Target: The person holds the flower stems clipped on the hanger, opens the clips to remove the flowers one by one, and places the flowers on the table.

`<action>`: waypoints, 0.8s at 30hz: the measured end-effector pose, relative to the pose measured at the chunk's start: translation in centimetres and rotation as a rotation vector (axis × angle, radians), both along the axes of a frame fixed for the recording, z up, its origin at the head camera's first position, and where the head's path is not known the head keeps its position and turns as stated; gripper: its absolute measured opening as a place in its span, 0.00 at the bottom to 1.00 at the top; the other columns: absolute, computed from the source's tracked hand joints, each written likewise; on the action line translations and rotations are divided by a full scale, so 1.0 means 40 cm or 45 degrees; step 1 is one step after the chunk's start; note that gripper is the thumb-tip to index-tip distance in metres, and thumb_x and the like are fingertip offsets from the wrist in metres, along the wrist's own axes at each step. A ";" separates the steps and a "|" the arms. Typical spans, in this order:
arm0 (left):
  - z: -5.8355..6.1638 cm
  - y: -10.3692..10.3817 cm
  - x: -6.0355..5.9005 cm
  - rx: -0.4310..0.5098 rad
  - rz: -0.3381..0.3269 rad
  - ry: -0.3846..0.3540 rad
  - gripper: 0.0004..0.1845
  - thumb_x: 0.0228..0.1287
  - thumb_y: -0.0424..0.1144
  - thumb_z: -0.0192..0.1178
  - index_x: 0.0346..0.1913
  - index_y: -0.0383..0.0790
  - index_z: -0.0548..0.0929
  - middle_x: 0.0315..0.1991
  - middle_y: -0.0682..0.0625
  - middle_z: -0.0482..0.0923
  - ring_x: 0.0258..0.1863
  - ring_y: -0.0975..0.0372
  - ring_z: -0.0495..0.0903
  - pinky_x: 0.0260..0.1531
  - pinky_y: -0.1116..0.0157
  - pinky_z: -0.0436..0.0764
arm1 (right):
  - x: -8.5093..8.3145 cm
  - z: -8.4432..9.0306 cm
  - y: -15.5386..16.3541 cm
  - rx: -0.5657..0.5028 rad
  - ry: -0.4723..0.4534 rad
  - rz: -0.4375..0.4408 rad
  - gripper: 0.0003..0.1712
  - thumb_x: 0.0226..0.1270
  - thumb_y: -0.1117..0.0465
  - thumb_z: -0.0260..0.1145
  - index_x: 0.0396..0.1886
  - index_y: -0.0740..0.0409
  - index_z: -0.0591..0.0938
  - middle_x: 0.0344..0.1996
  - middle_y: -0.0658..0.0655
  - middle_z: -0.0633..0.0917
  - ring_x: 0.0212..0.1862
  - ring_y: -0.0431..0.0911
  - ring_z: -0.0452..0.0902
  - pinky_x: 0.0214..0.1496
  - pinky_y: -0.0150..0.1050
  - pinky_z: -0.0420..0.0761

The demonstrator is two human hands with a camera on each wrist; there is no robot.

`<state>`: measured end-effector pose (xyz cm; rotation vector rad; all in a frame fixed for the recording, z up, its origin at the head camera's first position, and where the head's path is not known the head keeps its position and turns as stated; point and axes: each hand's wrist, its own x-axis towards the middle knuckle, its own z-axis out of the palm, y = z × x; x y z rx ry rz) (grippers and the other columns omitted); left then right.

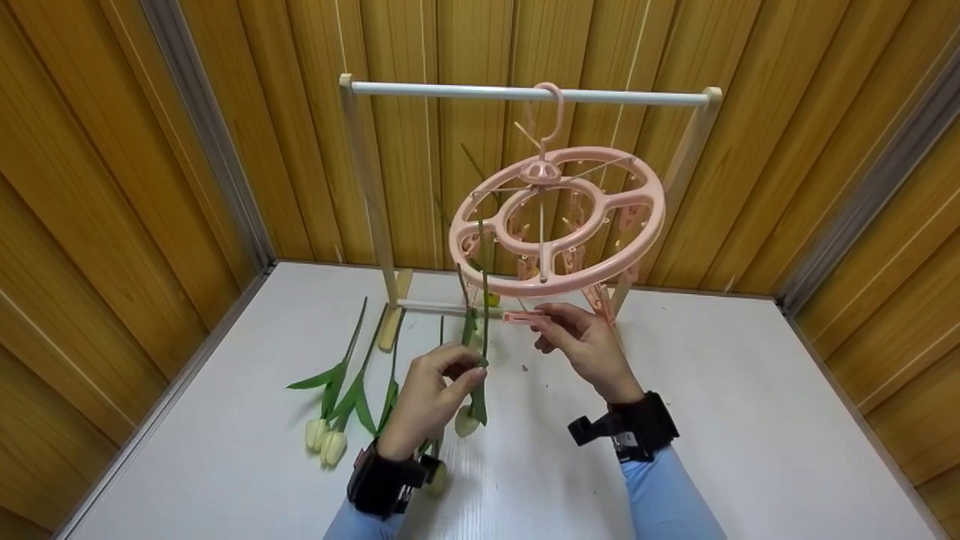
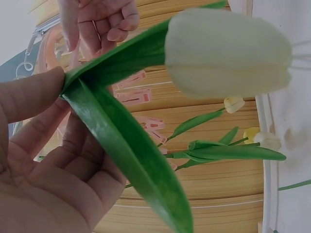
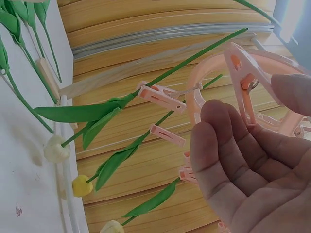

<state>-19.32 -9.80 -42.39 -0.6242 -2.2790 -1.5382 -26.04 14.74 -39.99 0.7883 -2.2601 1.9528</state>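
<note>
A white artificial tulip [image 2: 226, 53] hangs bloom down from my left hand [image 1: 431, 394], which pinches its stem between thumb and fingers near the leaf joint. My right hand [image 1: 591, 352] grips a pink clothespin [image 3: 239, 90] below the front rim of a round pink clip hanger [image 1: 559, 285]. In the right wrist view the thumb presses one arm of that clothespin. Other clothespins [image 3: 163, 99] on the hanger hold tulips upside down, among them a white one [image 3: 57, 149] and a yellow one [image 3: 82, 186]. The held tulip's stem rises to the left of the clothespin.
The hanger hooks over the white bar [image 1: 450, 91] of a wooden-legged rack [image 1: 369, 187]. Several loose white tulips [image 1: 334, 448] lie on the white table [image 1: 202, 420], left of and under my left forearm. Wood-patterned walls [image 1: 300, 135] enclose the table at the back and sides.
</note>
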 end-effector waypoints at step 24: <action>0.013 -0.055 0.032 0.124 0.114 0.095 0.02 0.69 0.32 0.67 0.41 0.38 0.88 0.34 0.50 0.85 0.32 0.61 0.81 0.35 0.67 0.80 | 0.012 -0.020 0.009 0.023 -0.029 -0.069 0.15 0.75 0.68 0.64 0.57 0.72 0.82 0.41 0.60 0.87 0.36 0.43 0.85 0.43 0.35 0.85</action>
